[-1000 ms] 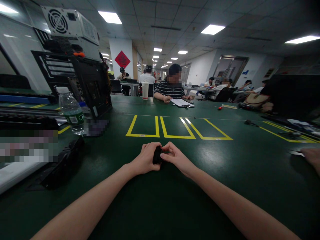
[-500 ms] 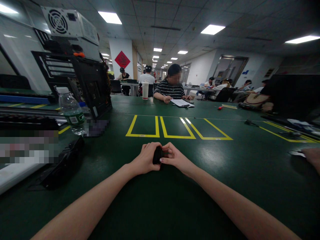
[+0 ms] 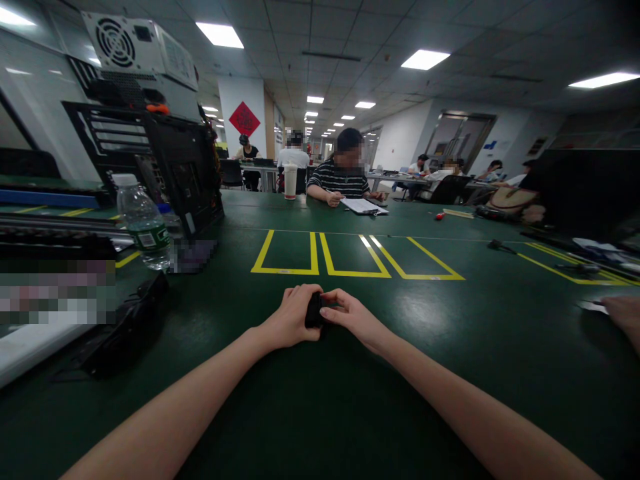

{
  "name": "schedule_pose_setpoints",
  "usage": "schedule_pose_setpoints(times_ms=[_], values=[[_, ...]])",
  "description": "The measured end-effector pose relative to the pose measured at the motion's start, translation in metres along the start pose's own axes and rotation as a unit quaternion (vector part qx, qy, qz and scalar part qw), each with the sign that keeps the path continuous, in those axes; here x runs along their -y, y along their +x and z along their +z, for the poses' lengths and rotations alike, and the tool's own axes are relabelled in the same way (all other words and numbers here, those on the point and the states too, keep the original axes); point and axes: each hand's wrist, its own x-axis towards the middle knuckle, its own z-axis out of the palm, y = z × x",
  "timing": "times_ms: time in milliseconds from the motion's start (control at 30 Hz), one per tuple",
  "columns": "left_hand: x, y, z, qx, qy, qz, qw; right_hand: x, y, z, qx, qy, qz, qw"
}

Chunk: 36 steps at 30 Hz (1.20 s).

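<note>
A small black object (image 3: 313, 311) is between my two hands, just above or on the green table (image 3: 320, 407); its kind is too dark to make out. Around its left side wraps my left hand (image 3: 293, 319), closed with the thumb below and the fingers above. My right hand (image 3: 350, 317) pinches at the object's right side with thumb and fingertips. Yellow tape outlines (image 3: 355, 273) lie on the table beyond both hands.
At left stand a water bottle (image 3: 145, 227) and a black computer case (image 3: 185, 173) with a power supply (image 3: 140, 50) on top. Across the table sits a person (image 3: 340, 177) with a clipboard (image 3: 364, 205), near a white cup (image 3: 290, 181). Another person's hand (image 3: 625, 317) is at far right.
The fingers of my right hand have shifted slightly on the black object's right side. My left hand keeps its hold in the same place.
</note>
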Motion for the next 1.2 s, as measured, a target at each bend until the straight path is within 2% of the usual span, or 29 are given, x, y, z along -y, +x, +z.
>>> schedule_pose_setpoints(times_ms=[167,367,533,667,867,1200], values=[[-0.001,0.0,-0.002,0.0,0.001,0.01,1.0,0.001,0.0,0.0,0.024,0.013,-0.019,0.999],[0.002,0.001,0.003,-0.004,0.005,0.021,1.0,0.002,-0.001,0.001,0.004,0.01,-0.019,1.0],[0.007,0.003,0.009,-0.034,0.021,0.019,0.999,0.0,0.0,0.0,-0.016,-0.002,-0.011,1.0],[0.003,0.002,0.004,-0.009,0.015,0.019,1.0,-0.002,0.001,-0.001,-0.012,-0.002,0.002,1.0],[-0.002,0.0,-0.002,-0.004,0.006,0.022,1.0,-0.001,0.0,-0.001,0.019,0.015,-0.018,1.0],[0.001,0.001,0.001,-0.007,0.011,0.021,1.0,-0.004,0.0,0.001,-0.016,-0.006,-0.014,1.0]])
